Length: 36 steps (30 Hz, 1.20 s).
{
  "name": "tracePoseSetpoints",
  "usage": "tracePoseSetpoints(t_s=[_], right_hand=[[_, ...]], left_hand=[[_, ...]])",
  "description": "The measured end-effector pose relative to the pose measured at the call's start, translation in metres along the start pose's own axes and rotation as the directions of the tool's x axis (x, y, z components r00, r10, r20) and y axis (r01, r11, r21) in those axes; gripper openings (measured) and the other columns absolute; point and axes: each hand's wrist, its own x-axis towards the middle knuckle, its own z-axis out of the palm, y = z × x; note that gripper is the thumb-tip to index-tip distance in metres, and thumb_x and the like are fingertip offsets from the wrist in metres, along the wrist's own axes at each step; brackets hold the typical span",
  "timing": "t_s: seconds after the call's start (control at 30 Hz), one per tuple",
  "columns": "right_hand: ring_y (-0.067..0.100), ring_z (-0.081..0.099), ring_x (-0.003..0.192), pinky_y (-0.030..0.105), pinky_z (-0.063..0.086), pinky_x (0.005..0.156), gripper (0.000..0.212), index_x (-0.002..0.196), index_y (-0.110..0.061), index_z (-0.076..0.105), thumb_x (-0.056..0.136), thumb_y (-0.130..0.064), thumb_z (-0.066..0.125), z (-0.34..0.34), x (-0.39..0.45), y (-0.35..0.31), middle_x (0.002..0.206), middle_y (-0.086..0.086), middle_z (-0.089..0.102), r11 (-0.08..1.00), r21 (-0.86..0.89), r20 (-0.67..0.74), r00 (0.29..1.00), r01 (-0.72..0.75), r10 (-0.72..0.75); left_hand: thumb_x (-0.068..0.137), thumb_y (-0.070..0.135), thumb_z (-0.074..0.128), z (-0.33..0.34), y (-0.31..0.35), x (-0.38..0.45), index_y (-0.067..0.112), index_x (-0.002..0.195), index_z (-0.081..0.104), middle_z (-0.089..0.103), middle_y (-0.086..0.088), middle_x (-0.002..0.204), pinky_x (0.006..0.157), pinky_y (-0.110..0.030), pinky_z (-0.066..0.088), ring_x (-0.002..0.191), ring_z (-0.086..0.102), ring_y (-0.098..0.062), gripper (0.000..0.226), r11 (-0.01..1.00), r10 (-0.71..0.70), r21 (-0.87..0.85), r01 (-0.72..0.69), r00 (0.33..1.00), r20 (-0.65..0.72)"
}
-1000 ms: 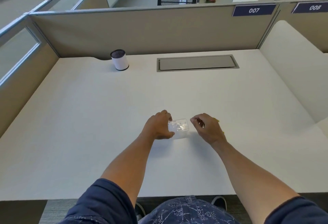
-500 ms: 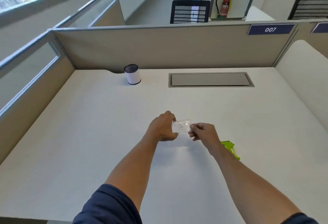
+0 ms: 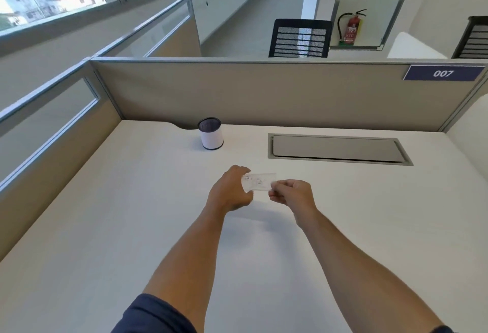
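A small clear plastic box (image 3: 260, 181) with pale small items inside is held above the white desk (image 3: 132, 213), a little in front of me. My left hand (image 3: 229, 192) grips its left end, fingers curled round it. My right hand (image 3: 290, 193) pinches its right end with curled fingers. The box casts a soft shadow on the desk below. What exactly lies inside the box is too blurred to tell.
A white cylindrical pen cup (image 3: 210, 137) with a dark rim stands at the back of the desk. A grey cable hatch (image 3: 338, 149) is set into the desk at back right. Beige partitions (image 3: 264, 92) wall the desk at back and left.
The box has been lifted off the desk and now hangs between both hands. The view has tilted up; the green item seen by my right arm half a second ago is out of sight.
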Motion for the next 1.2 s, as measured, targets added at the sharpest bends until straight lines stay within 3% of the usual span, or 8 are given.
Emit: tracePoseSetpoints(t_s=[0.17,0.3,0.57,0.7,0.8,0.97,1.1,1.2], right_hand=[[0.021,0.072,0.061,0.026,0.064,0.071,0.008,0.080,0.004,0.073,0.085,-0.002,0.072,0.038,0.034,-0.022,0.074,0.019,0.074,1.000,0.023,-0.041,0.999,-0.018,0.019],[0.023,0.073,0.060,0.038,0.063,0.085,0.008,0.076,0.001,0.073,0.083,-0.002,0.071,0.068,0.062,-0.034,0.068,0.015,0.075,1.000,0.008,-0.063,0.998,-0.008,0.009],[0.019,0.072,0.054,0.038,0.062,0.091,0.012,0.070,0.003,0.069,0.081,-0.001,0.065,0.124,0.110,-0.060,0.057,0.008,0.073,1.000,0.003,-0.119,0.993,0.010,-0.010],[0.024,0.073,0.056,0.033,0.056,0.073,0.024,0.053,-0.008,0.058,0.076,-0.001,0.061,0.145,0.132,-0.080,0.047,0.003,0.068,0.999,-0.018,-0.186,0.982,0.039,-0.042],[0.021,0.077,0.060,0.021,0.046,0.058,0.022,0.055,-0.012,0.055,0.075,-0.005,0.060,0.163,0.157,-0.088,0.049,0.001,0.068,0.992,-0.096,-0.233,0.967,0.080,-0.100],[0.018,0.075,0.052,0.017,0.038,0.044,0.023,0.060,-0.014,0.048,0.075,-0.002,0.061,0.190,0.182,-0.099,0.055,0.005,0.064,0.954,-0.256,-0.200,0.957,0.156,-0.210],[0.025,0.075,0.055,0.016,0.028,0.038,0.035,0.053,-0.016,0.035,0.074,0.001,0.057,0.208,0.195,-0.098,0.041,0.001,0.051,0.852,-0.463,-0.116,0.936,0.246,-0.333],[0.031,0.070,0.054,0.024,0.037,0.038,0.026,0.055,-0.014,0.040,0.069,0.001,0.057,0.219,0.201,-0.095,0.050,0.005,0.056,0.693,-0.648,-0.019,0.903,0.316,-0.430]], left_hand=[[0.080,0.025,0.073,-0.014,-0.021,0.030,0.019,0.142,0.050,0.059,0.001,0.138,0.096,-0.031,0.052,0.124,0.057,-0.019,0.066,0.987,-0.088,-0.143,0.069,0.988,-0.127],[0.083,0.018,0.073,-0.019,-0.038,0.051,0.017,0.143,0.050,0.060,0.001,0.139,0.092,-0.022,0.045,0.126,0.057,-0.016,0.064,0.960,-0.177,-0.251,0.124,0.963,-0.202],[0.086,0.022,0.073,-0.029,-0.075,0.099,0.019,0.133,0.056,0.064,0.001,0.128,0.087,-0.026,0.045,0.119,0.061,-0.018,0.050,0.926,-0.277,-0.351,0.142,0.886,-0.372],[0.085,0.023,0.074,-0.038,-0.086,0.123,0.015,0.137,0.051,0.053,-0.001,0.138,0.085,-0.029,0.043,0.123,0.055,-0.022,0.057,0.912,-0.336,-0.371,0.175,0.837,-0.431],[0.077,0.028,0.080,-0.032,-0.105,0.148,0.015,0.137,0.048,0.047,-0.001,0.142,0.094,-0.037,0.047,0.128,0.051,-0.025,0.069,0.905,-0.375,-0.370,0.211,0.806,-0.458],[0.070,0.038,0.087,-0.025,-0.118,0.178,0.010,0.140,0.045,0.046,-0.005,0.146,0.105,-0.045,0.046,0.135,0.044,-0.028,0.086,0.914,-0.389,-0.308,0.265,0.790,-0.474],[0.067,0.045,0.087,-0.020,-0.125,0.196,0.008,0.144,0.040,0.042,-0.007,0.150,0.107,-0.047,0.044,0.139,0.041,-0.030,0.097,0.905,-0.418,-0.286,0.315,0.785,-0.458],[0.065,0.048,0.086,-0.019,-0.128,0.207,0.008,0.141,0.042,0.046,-0.007,0.147,0.104,-0.048,0.046,0.135,0.045,-0.030,0.096,0.906,-0.416,-0.288,0.310,0.781,-0.467]])
